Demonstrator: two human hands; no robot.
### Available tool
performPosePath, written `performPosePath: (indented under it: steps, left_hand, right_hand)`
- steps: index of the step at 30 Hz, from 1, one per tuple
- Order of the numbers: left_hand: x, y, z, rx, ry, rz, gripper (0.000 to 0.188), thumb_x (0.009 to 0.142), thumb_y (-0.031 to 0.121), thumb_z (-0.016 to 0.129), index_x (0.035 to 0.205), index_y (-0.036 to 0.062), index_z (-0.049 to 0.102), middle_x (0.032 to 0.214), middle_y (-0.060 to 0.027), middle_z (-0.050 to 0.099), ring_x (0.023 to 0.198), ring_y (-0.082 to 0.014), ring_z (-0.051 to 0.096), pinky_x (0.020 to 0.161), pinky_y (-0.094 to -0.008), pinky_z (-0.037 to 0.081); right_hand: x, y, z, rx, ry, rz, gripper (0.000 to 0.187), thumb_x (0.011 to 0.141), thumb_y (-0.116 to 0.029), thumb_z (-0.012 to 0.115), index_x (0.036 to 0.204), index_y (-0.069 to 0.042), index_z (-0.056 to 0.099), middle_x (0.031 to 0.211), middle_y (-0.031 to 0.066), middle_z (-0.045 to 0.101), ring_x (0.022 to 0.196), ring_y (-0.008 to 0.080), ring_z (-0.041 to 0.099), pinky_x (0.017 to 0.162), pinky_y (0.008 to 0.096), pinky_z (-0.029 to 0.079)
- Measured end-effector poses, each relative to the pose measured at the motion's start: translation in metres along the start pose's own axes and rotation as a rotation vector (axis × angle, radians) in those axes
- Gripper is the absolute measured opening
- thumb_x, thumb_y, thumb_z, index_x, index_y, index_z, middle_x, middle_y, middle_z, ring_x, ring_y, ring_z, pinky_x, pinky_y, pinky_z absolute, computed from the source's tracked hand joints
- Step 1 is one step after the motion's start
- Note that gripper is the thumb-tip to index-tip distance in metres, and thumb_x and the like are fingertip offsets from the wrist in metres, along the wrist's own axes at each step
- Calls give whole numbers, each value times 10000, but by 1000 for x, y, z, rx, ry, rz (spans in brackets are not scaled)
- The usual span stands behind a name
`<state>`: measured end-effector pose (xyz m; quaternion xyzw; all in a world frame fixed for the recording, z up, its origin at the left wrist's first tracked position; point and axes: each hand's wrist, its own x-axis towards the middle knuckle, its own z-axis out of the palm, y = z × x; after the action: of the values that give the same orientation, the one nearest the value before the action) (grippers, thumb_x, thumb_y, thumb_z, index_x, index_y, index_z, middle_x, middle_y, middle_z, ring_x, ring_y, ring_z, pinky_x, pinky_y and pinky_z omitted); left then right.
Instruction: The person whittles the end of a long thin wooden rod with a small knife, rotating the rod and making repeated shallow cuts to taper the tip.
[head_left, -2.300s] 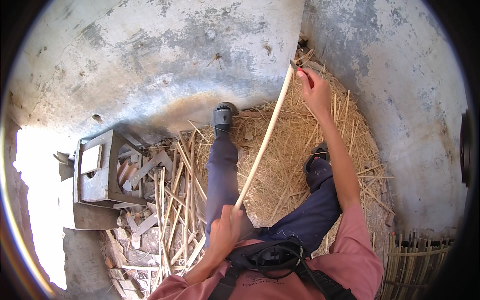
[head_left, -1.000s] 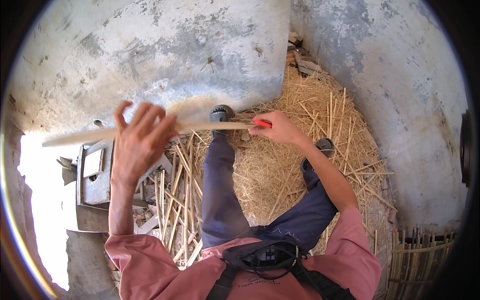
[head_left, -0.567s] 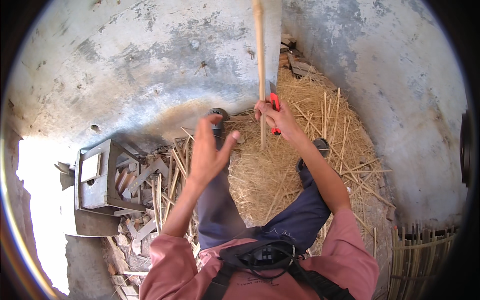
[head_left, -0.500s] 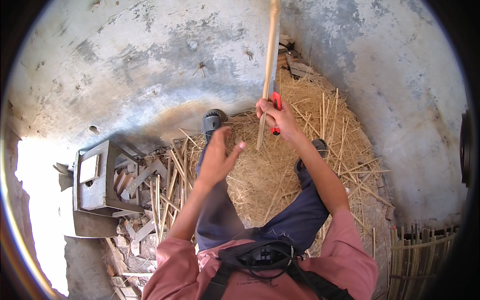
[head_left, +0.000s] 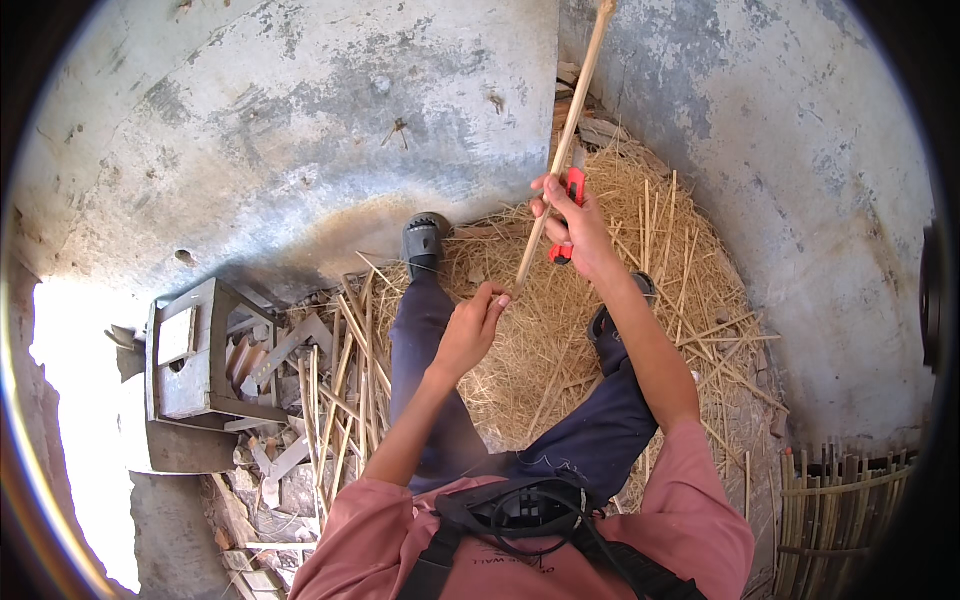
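A long pale bamboo stick (head_left: 573, 115) slants from the top edge down toward me, its far end cut off by the picture. My left hand (head_left: 468, 335) is closed, pinching the stick's near end between thumb and fingers. Farther up the stick is my right hand (head_left: 594, 240), closed round a red utility knife (head_left: 575, 186) with black parts. The right hand's fingers also hold the stick alongside the knife. The knife's blade seems to point away from me, beside the stick. Beneath both hands lies a heap of fine straw-coloured shavings (head_left: 510, 385).
Thin strips (head_left: 685, 270) lie on the shavings at right, and more strips (head_left: 338, 400) at left. A grey wooden box frame (head_left: 213, 345) stands amid rubble on the left. Worn walls (head_left: 330, 110) meet ahead. A slatted basket (head_left: 845, 525) is at lower right. My shoes (head_left: 425, 243) flank the shavings.
My left hand has moved right and closed on the stick's near end, from open. The stick's far end has swung right, and my right hand with the knife has shifted slightly right.
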<state>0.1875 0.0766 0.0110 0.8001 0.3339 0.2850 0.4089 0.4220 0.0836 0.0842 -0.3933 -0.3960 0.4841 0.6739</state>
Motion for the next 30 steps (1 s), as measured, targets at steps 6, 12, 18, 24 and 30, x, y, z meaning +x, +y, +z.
performPosePath:
  steps: [6,12,18,24,30]
  left_hand:
    - [-6,3,-4,-58,-31,8,233,1141,236,516,1138,27,617,705,-205,546,643,-384,579,637,-462,450]
    - [-19,-8,4,-245,-12,40,527,1186,466,329,1065,36,609,644,2,389,591,-110,370,570,-321,337]
    - [-37,-46,26,-477,40,-196,482,1157,475,404,1030,46,584,683,-22,436,649,-133,436,623,-331,376]
    - [-46,-68,32,320,-261,-203,619,958,302,759,1440,21,490,1115,-181,651,1082,-319,659,942,-452,523]
    - [-17,-109,21,-58,-213,133,945,854,67,767,1667,40,287,1526,-264,503,1371,-331,549,1099,-472,467]
  right_hand:
    - [6,-9,-16,-4,97,-43,376,1095,-426,635,1221,-76,694,857,35,677,445,10,304,420,215,206]
    - [15,-19,-34,125,173,-39,425,1079,-440,654,1255,-53,671,836,15,659,470,7,334,415,191,268]
    - [23,-33,-85,198,386,-62,404,1044,-406,713,1219,-45,673,792,-22,634,462,12,337,394,181,273]
    - [13,-29,-80,80,466,-76,388,1052,-392,704,1192,-29,689,798,-2,650,466,9,353,398,195,280]
    - [-1,-6,-21,-170,251,-46,299,1098,-331,629,1171,-56,721,793,27,689,467,24,380,400,198,269]
